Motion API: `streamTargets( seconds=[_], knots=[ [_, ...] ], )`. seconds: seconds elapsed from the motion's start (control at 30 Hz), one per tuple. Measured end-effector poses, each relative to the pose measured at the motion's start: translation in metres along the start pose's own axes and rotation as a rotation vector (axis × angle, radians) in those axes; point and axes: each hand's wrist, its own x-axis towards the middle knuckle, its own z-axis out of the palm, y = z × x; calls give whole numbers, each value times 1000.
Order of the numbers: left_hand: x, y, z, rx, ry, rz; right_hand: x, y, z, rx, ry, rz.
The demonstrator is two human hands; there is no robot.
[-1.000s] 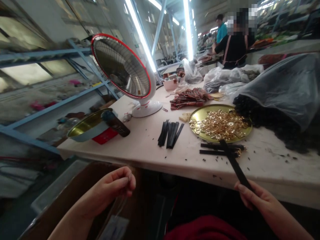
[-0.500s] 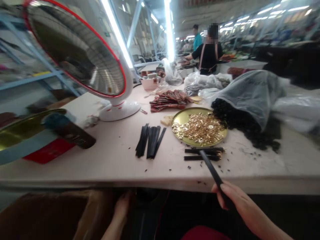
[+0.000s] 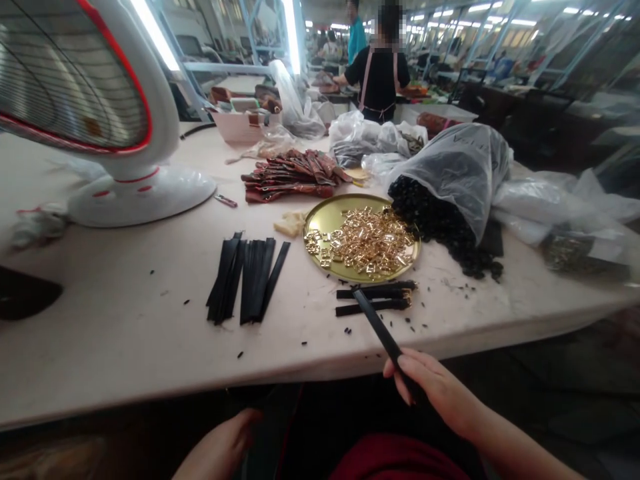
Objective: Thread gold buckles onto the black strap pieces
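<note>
**One strip in hand at the edge of a crowded worktable**

The pale worktable (image 3: 125, 347) fills the view. A white, red-rimmed fan or heater (image 3: 135, 193) stands at its far left. On the right, a clear plastic bag (image 3: 450, 173) lies on its side with its mouth towards the middle, so small black pieces spill out beside the round gold tray (image 3: 320, 223). The tray's rim probably keeps the loose gold buckles (image 3: 365, 243) heaped together and within reach. Behind it lies a pile of brown leather pieces (image 3: 290, 177). A bundle of black strips (image 3: 247, 270) rests side by side left of the tray, and two more strips (image 3: 375, 300) lie just in front of it.

The right hand (image 3: 435, 390) pinches one black strip (image 3: 377, 327) by its near end, fingers closed round it. The far end slants up over the table edge and crosses those two strips. The left hand (image 3: 225, 447) sits low under the table edge; it is mostly cut off, so its grip cannot be told. A co-worker (image 3: 380, 73) stands well beyond.
</note>
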Motion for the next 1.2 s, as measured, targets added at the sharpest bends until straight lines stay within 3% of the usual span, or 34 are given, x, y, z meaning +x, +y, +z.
streamTargets(
  seconds=[0.1, 0.2, 0.23, 0.33, 0.43, 0.53, 0.67, 0.8, 0.97, 1.03, 1.1, 1.17, 1.2],
  knots=[
    [-21, 73, 17, -185, -275, 157, 2, 0, 1, 79, -15, 34],
    [-20, 142, 47, -531, -335, 215, 0, -2, 1, 118, -40, 35],
    [-16, 159, 59, -668, -344, 214, -2, -3, 0, 116, -71, 44],
    [-6, 189, 90, -1018, -529, 87, -12, -9, -9, 102, -168, 106],
    [-4, 200, 106, -1182, -631, -33, -24, -15, -31, 99, -133, 138],
    [-7, 206, 112, -1247, -570, -132, -33, -16, -60, 28, -2, 141],
    [-7, 211, 119, -1330, -471, -226, -34, -12, -89, -102, 265, 131],
    [-1, 212, 126, -1361, -391, -274, -27, -11, -97, -167, 455, 84],
    [4, 204, 131, -1279, -327, -300, -18, -9, -100, -300, 507, 0],
    [1, 201, 130, -1159, -417, -266, -16, -8, -103, -359, 525, -32],
    [-5, 202, 125, -901, -521, -136, -15, -8, -106, -393, 524, -62],
    [-12, 209, 116, -564, -479, 160, -14, -10, -108, -393, 500, -85],
    [-14, 215, 110, -409, -392, 348, -14, -11, -108, -383, 484, -93]
  ],
)
